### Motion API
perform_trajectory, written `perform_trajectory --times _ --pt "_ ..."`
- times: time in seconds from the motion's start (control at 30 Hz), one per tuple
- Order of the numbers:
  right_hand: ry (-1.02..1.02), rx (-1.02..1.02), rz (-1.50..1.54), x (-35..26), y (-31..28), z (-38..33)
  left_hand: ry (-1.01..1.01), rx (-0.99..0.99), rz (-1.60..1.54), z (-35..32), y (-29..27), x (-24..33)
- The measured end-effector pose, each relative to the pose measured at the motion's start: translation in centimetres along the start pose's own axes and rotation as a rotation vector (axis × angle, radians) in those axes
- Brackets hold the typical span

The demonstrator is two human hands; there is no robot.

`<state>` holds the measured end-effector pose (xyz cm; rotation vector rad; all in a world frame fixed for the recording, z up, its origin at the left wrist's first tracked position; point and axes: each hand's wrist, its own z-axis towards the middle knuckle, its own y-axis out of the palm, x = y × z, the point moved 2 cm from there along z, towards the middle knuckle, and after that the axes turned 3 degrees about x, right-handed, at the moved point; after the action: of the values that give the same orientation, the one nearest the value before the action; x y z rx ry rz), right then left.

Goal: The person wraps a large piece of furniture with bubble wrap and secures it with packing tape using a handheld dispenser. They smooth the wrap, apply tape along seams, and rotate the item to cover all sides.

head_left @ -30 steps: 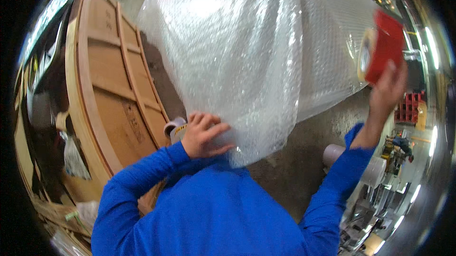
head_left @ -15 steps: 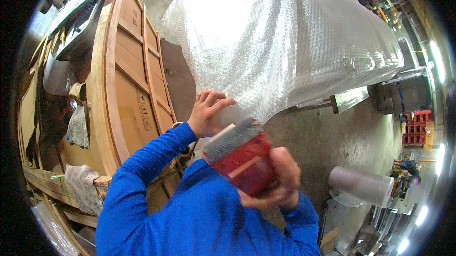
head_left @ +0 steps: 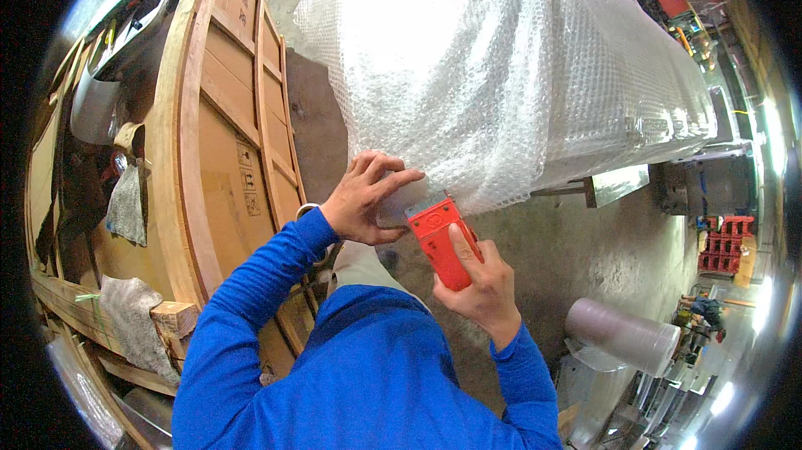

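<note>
My blue-sleeved forearms are nearest, and my two hands are apart. My right hand (head_left: pixel 480 287) is clamped round the body of a red tape dispenser (head_left: pixel 447 254), its grey front edge pointing away from me at the near lower edge of the bubble wrap (head_left: pixel 434 99); whether it touches the film I cannot tell. My left hand (head_left: pixel 368 195) is at that same edge, fingers bent and thumb below; whether it pinches the film cannot be confirmed. Hazard noted, in my judgement: the dispenser's front edge lies just beside my left fingers, so a slip of the right wrist could nick them. A second risk is the film sliding loose, should the left hand's hold be light. Third, tape may seat poorly, since the wrap is pleated and bubbled rather than flat. Beyond the hands, the wrap drapes over a large bulky form standing clear of the wooden crate (head_left: pixel 188 157) on my left. A roll of wrapping film (head_left: pixel 622 335) lies on the concrete floor (head_left: pixel 543 258) to my right; further off are stacked red bins (head_left: pixel 725 245).
</note>
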<state>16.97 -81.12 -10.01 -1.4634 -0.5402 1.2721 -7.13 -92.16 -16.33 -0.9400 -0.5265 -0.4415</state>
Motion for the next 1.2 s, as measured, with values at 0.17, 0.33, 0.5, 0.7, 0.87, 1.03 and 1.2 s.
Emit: perform_trajectory --times 0.17,0.33,0.5,0.7,0.87,1.03,1.2 --pt "-0.027 0.001 -0.035 1.6 1.1 -0.5 -0.068 0.158 -0.014 0.6 0.7 0.9" --pt "-0.002 -0.007 0.02 3.3 2.4 -1.7 -0.218 0.22 0.072 1.4 2.6 1.1" --pt "-0.056 0.06 0.003 5.2 3.8 -3.5 -0.183 0.248 0.147 1.7 2.7 1.3" --pt "0.084 0.011 -0.062 8.2 5.4 -7.3 -0.177 0.27 0.153 1.6 2.8 1.1" --pt "0.231 -0.135 -0.103 9.3 7.6 -7.4 0.032 0.257 0.417 -0.1 4.2 2.7" --pt "0.311 -0.178 -0.152 8.1 8.0 -5.6 0.521 -0.293 0.721 -3.9 10.4 6.0" --pt "0.331 -0.123 -0.207 4.9 6.4 -3.9 0.221 -0.438 0.75 -5.0 14.2 1.4"
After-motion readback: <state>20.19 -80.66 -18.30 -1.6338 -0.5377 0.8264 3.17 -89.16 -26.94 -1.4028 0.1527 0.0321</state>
